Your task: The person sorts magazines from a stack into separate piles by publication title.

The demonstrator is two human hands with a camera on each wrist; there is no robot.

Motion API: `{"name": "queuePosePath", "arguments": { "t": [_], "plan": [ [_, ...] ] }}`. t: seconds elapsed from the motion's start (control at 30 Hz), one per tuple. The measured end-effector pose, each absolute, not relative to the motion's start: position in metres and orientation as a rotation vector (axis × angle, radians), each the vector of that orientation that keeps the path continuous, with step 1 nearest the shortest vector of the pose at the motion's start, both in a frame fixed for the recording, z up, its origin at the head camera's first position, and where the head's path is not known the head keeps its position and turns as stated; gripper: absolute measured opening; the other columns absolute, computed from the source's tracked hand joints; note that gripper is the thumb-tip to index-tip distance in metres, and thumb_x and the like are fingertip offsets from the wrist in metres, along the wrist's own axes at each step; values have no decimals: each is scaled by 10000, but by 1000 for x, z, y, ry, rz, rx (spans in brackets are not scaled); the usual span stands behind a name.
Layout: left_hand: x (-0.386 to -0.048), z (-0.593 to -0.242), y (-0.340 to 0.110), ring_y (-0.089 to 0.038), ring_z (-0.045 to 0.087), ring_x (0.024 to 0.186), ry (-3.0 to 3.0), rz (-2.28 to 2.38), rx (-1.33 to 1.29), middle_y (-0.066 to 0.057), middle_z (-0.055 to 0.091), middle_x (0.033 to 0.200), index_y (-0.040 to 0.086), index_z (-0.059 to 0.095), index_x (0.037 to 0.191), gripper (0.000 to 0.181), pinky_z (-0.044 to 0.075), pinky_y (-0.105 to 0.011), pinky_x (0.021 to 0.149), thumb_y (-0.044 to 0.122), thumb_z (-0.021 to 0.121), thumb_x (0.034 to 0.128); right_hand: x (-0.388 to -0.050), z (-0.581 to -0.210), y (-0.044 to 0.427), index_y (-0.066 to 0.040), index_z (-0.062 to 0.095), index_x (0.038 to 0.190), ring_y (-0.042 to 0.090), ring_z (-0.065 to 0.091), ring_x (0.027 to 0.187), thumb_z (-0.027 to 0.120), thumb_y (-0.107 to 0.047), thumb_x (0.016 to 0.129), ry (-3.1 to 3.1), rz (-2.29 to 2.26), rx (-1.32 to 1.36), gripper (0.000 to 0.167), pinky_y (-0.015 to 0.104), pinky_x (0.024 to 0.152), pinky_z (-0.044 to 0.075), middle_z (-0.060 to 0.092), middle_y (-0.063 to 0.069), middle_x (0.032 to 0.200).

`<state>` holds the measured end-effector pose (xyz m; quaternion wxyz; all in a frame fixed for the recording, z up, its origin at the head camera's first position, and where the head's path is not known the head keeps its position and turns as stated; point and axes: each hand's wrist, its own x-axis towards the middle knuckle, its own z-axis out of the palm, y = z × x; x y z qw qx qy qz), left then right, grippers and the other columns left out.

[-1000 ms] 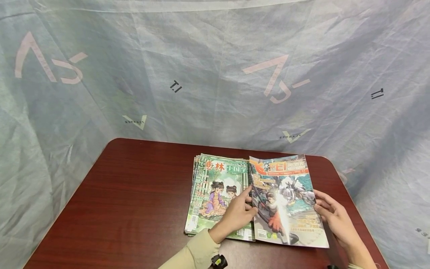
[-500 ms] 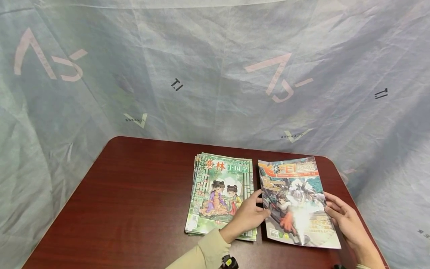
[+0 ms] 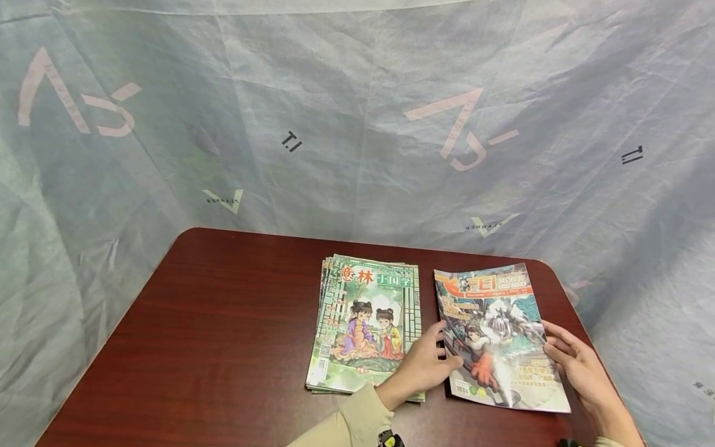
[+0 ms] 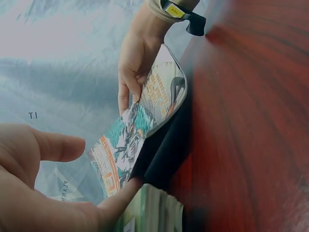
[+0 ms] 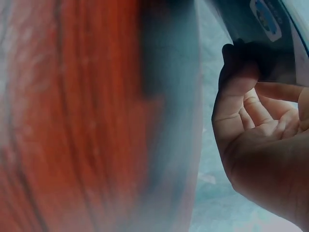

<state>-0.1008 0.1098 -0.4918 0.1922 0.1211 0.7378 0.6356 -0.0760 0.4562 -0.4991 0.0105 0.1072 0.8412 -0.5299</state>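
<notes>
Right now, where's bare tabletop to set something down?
Widest: the table left of the magazine stack, out to the table's left edge. Narrow strip between stack and single magazine, crossed lower down by the left hand. Crowded: right end, with single magazine and right hand.

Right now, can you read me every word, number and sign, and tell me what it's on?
"意林": green magazine.
"小国学": same cover.
"FEI", probably: title of the held magazine, partly washed out.
"T.I": grey curtain.
"V": curtain.
"PLANNER": curtain too, but backwards.
Pink marks on the curtain: I can't tell what they spell.
Yellow wrist tag: too blurred.
Small cover print, including numbers: too tiny or blurred.
</notes>
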Motion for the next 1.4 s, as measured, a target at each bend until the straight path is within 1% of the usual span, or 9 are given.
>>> {"name": "queuePosePath", "arguments": {
  "t": [0.07, 0.17, 0.27, 0.33, 0.6, 0.83, 1.0, 1.2, 1.4],
  "plan": [
    [-100, -491, 112, -383, 710, 1296, 2096, 1765, 344, -211, 619, 1558, 59, 478, 1660, 785, 622, -414, 1006, 146, 822, 960, -77, -500, 456, -387, 583, 1510, 31, 560, 820, 613, -114, 1152, 2652, -1618, 344, 452, 268, 639, 451, 642, -206, 1035],
    [-100, -489, 115, -354, 713, 1292, 2146, 1729, 365, -206, 616, 1565, 64, 487, 1655, 812, 602, -403, 1037, 155, 844, 931, -79, -500, 454, -165, 511, 1638, 27, 584, 832, 582, -106, 1163, 2706, -1523, 352, 483, 270, 647, 487, 649, -196, 1034],
    [-99, -487, 117, -333, 667, 1352, 2204, 1676, 386, -184, 602, 1581, 73, 495, 1653, 833, 555, -430, 1116, 180, 859, 911, -82, -496, 450, 67, 383, 1667, 23, 623, 839, 551, -88, 1172, 2756, -1426, 340, 546, 283, 656, 538, 678, -145, 1048],
    [-98, -487, 117, -325, 629, 1385, 2228, 1650, 393, -167, 584, 1585, 70, 494, 1654, 843, 525, -456, 1158, 191, 863, 906, -83, -494, 448, 117, 366, 1654, 16, 640, 849, 547, -73, 1170, 2792, -1368, 322, 551, 288, 666, 561, 692, -102, 1057],
    [-97, -487, 118, -291, 589, 1406, 2255, 1619, 411, -143, 581, 1555, 85, 506, 1650, 892, 501, -441, 1179, 227, 893, 859, -86, -494, 446, 176, 508, 1534, -22, 573, 834, 594, -33, 1139, 2916, -1244, 374, 455, 236, 641, 493, 642, 40, 1027],
    [-99, -488, 118, -302, 666, 1330, 2237, 1628, 426, -179, 597, 1562, 67, 500, 1652, 900, 532, -386, 1124, 231, 899, 861, -87, -492, 442, 158, 555, 1515, -74, 592, 863, 638, -138, 1134, 2958, -1002, 431, 489, 226, 677, 531, 713, 229, 1169],
    [-97, -487, 118, -322, 548, 1482, 2257, 1603, 424, -157, 573, 1611, 59, 478, 1666, 936, 470, -463, 1220, 231, 911, 854, -86, -492, 441, 144, 552, 1530, 49, 641, 925, 653, -238, 1138, 2937, -899, 427, 556, 287, 701, 537, 699, 286, 1263],
    [-93, -483, 118, -289, 522, 1505, 2238, 1557, 427, -133, 531, 1656, 67, 462, 1674, 939, 458, -439, 1233, 228, 911, 865, -84, -492, 439, 151, 522, 1545, 198, 685, 959, 619, -329, 1152, 2897, -816, 425, 628, 377, 755, 528, 708, 289, 1279],
    [-94, -483, 119, -277, 534, 1493, 2249, 1554, 440, -124, 538, 1654, 52, 467, 1666, 946, 453, -432, 1237, 227, 923, 856, -84, -489, 436, 173, 479, 1560, 315, 712, 1038, 593, -332, 1161, 2877, -812, 413, 654, 396, 782, 551, 679, 326, 1329]
  ]
}}
